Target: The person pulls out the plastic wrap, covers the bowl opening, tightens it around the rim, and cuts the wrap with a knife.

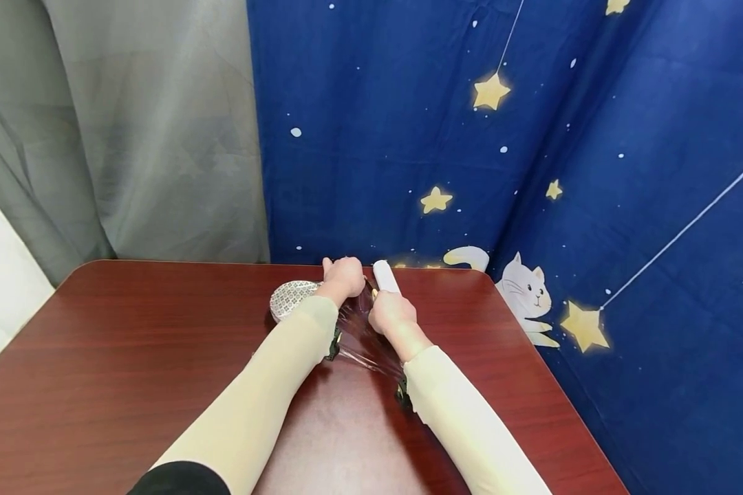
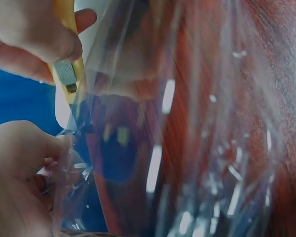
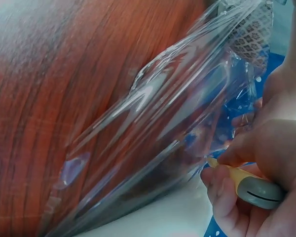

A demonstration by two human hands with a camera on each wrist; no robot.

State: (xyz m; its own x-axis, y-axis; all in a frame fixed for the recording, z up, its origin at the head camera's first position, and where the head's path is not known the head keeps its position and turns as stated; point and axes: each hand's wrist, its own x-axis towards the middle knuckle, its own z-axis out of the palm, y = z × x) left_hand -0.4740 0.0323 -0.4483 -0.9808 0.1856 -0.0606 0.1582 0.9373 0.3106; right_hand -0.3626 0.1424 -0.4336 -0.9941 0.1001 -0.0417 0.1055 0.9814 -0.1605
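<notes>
A sheet of clear film (image 1: pixel 371 337) is pulled taut above the table, creased and shiny, its folds catching the light, in the stretch between the person's two hands. At the film's far edge, the left hand (image 1: pixel 345 277) has its fingers closed on the plastic, gripping it. The right hand (image 1: pixel 393 313), at the film's right side, is clamped round a yellow knife (image 2: pixel 65 74) with a grey grip, held right up against the film; I can't make out the blade well enough to say whether it has gone through. The two hands are close together but apart. Just right of the film a white tube (image 1: pixel 385 276) sticks out beyond the right hand, and I can't tell whether the fingers touch it too. At the film's left lies a round patterned piece (image 1: pixel 291 299), partly behind the left wrist. Pale sleeves (image 1: pixel 278 371) reach in on both sides of the film. Beneath it spreads the reddish-brown table (image 1: pixel 161 357), glossy on the side nearest the person. Beyond the film hangs a blue curtain (image 1: pixel 378 137) with yellow stars and, to the film's right, a white cat (image 1: pixel 523 289) printed on it; a grey curtain (image 1: pixel 161 137) hangs beyond to the left.
</notes>
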